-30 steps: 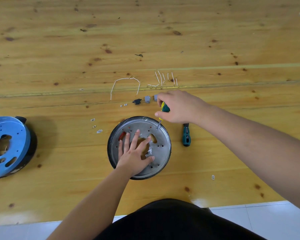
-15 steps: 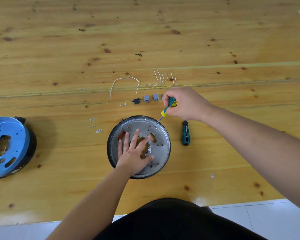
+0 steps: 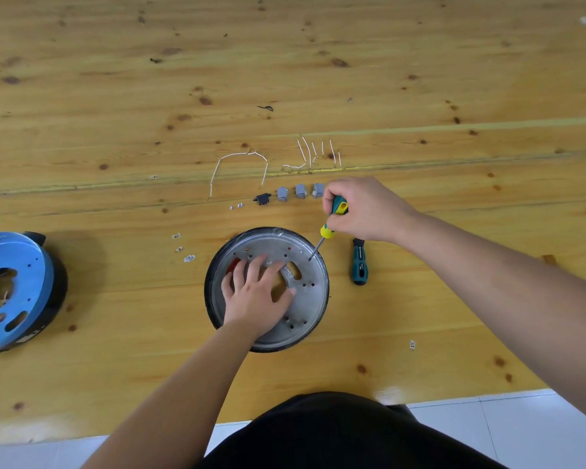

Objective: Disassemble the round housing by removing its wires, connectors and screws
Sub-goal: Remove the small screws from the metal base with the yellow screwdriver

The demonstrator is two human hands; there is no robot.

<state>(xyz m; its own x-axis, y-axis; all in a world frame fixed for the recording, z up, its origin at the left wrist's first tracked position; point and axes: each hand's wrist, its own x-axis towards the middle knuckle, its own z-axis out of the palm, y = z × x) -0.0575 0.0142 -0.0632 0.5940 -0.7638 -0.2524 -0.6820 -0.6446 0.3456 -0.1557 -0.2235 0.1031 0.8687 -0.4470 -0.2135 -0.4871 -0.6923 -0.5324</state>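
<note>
The wooden table (image 3: 420,79) carries most of the evidence that this job is well under way. Near its front edge, right before the person, sits the round housing (image 3: 313,299), a black-rimmed shell with a perforated metal plate on top. Off to the left rests a blue disc (image 3: 11,286) on its own black base. Beyond the housing, parts already taken out lie in a loose row: white wires (image 3: 239,156), a second bunch of short wire pieces (image 3: 313,155), three grey connectors (image 3: 300,191), a small black part (image 3: 262,199), and a few tiny screws (image 3: 236,206). A spare green screwdriver (image 3: 359,264) lies just right of the housing.

What is left, I judge, is at least one screw at the plate's upper right. The right hand (image 3: 369,209) grips a yellow-and-green screwdriver (image 3: 329,228), its tip touching the plate there. The left hand (image 3: 257,294) lies spread on the plate, fingers relaxed and slightly bent, steadying it.

Against half a second ago, the right hand has shifted a little rightward and the screwdriver tip now sits nearer the rim; the left fingers look more curled.
</note>
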